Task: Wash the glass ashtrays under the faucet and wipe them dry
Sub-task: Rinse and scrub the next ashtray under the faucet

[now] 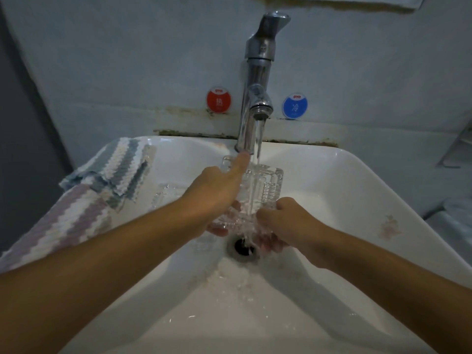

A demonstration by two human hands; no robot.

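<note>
A square clear glass ashtray (268, 185) is tilted under the running stream from the chrome faucet (256, 98), above the drain (242, 247). My left hand (217, 192) holds its left side, thumb lying along the upper edge and fingers underneath. My right hand (283, 221) grips its lower right corner, fingers curled beneath the glass. A second glass ashtray (168, 194) lies in the white sink (357, 200) to the left, partly hidden by my left forearm.
Two striped cloths hang over the sink's left rim: a grey-blue one (122, 167) and a purple one (63, 221). Red (219, 99) and blue (295, 106) round stickers sit on the wall beside the faucet. A metal rack (457, 146) stands far right.
</note>
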